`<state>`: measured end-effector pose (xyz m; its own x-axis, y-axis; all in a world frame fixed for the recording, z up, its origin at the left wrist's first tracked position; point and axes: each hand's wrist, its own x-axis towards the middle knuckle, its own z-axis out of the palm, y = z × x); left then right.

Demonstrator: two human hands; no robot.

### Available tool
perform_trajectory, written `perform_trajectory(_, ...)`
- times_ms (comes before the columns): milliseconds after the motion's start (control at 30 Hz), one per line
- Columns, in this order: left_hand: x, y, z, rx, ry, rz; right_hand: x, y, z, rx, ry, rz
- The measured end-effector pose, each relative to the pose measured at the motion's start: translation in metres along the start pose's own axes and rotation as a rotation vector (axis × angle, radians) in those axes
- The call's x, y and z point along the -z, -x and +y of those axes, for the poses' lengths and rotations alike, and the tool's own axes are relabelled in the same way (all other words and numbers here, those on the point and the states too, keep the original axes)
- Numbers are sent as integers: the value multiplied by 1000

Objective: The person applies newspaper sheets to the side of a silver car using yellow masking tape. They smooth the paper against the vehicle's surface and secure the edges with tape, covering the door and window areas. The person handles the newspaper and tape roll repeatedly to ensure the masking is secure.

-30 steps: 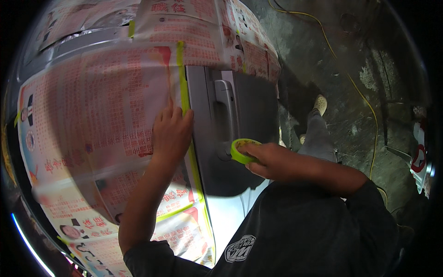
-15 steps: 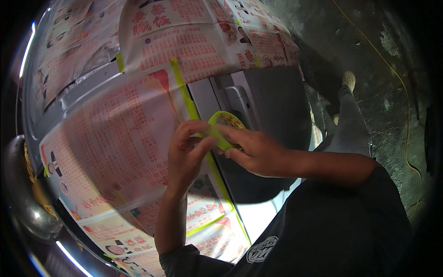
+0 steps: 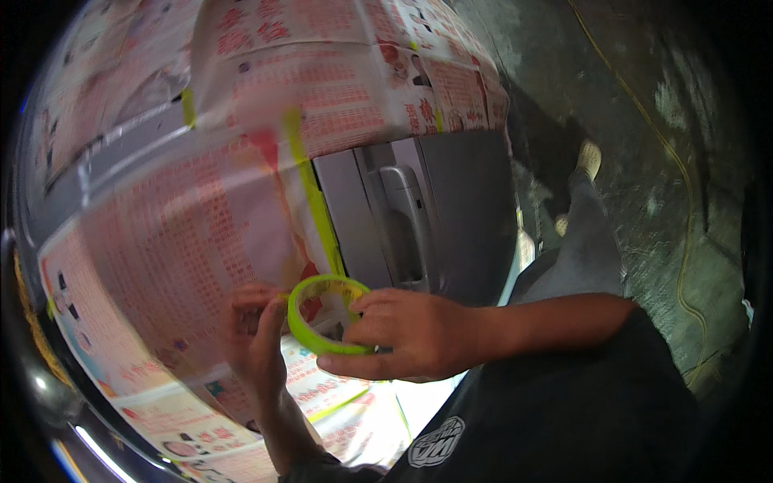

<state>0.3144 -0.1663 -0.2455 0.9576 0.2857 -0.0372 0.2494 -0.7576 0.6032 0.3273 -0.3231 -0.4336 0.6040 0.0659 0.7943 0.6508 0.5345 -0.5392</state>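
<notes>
A roll of bright yellow-green masking tape [image 3: 299, 328] is in my right hand [image 3: 415, 334], whose fingers and thumb grip its right side. At its left edge is my left hand [image 3: 262, 334], blurred, with curled fingers and the thumb tip close to the roll. A bit of yellow-green shows at the left fingertips, apparently the tape's loose end. Both hands are over a grey car door panel [image 3: 459, 201], mostly covered with red-printed newspaper [image 3: 189, 233]. A strip of the same tape [image 3: 314, 201] runs along the paper's edge, beside the bare door handle [image 3: 403, 197].
More newspaper [image 3: 314, 72] covers the surface beyond the door. Dark concrete floor [image 3: 644, 169] lies to the right, with a yellow cable [image 3: 656, 129] across it. My leg [image 3: 584, 217] and a light clog [image 3: 590, 159] show there. A rounded shiny part [image 3: 52, 394] stands at far left.
Both hands and the tape roll have moved left and nearer to me. The roll's opening now faces up more plainly, and the door handle is uncovered. The view has shifted slightly.
</notes>
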Motion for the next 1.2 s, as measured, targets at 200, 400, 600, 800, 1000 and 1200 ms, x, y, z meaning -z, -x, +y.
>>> perform_trajectory(200, -40, 86, -15, -83, 438, 619, 21, -30, -36, -13, -124, -257)
perform_trajectory(400, -125, 189, -63, 300, 416, -30, 96, 16, -17, -1179, -183, -717)
perform_trajectory(600, -280, 239, -141, 531, 159, -239, 188, 202, 95, -893, 477, -1878)
perform_trajectory(800, -468, 289, -172, 763, 134, -396, 238, 264, 145, -792, 240, -2416)
perform_trajectory(1000, -515, 309, -150, 716, 161, -510, 236, 265, 130, -682, 90, -2463)
perform_trajectory(1200, -500, 379, -123, 608, 651, 30, 234, 230, 97, -636, -117, -2331)
